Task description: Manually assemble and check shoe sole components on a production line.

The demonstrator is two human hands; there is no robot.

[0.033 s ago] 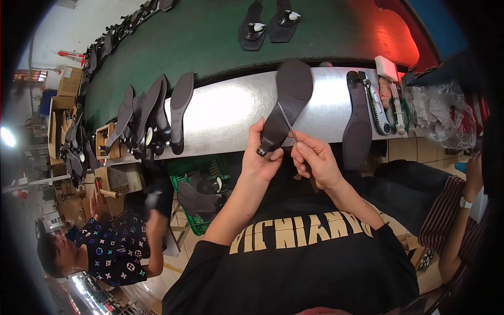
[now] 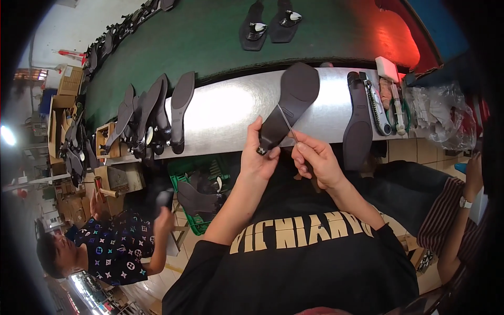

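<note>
My left hand (image 2: pixel 259 152) is closed round the heel end of a dark sandal (image 2: pixel 300 84), its sole turned up toward me and its toe pointing away. Held between the thumb and fingers of my right hand (image 2: pixel 316 160) is a thin metal tool with a brownish handle (image 2: pixel 316 184). The tool's slim shaft (image 2: pixel 286 119) lies across the sole, its tip at the edge by the middle. Whether the tip presses in, I cannot tell. Another dark sandal (image 2: pixel 358 121) lies sole up on the metal bench to the right.
Several sandals (image 2: pixel 182 105) lie along the left of the shiny metal bench (image 2: pixel 231 100). A cutter knife (image 2: pixel 376 107), a syringe (image 2: pixel 399 110) and clear plastic bags (image 2: pixel 443 115) are at its right. Below stands a green crate (image 2: pixel 199 224). Co-workers sit left (image 2: pixel 118 247) and right (image 2: pixel 446 215).
The sandal's toe end has swung slightly right and nearer to me. My right hand and the tool have hardly moved. The left co-worker's hand has shifted a little, with a dark object in it.
</note>
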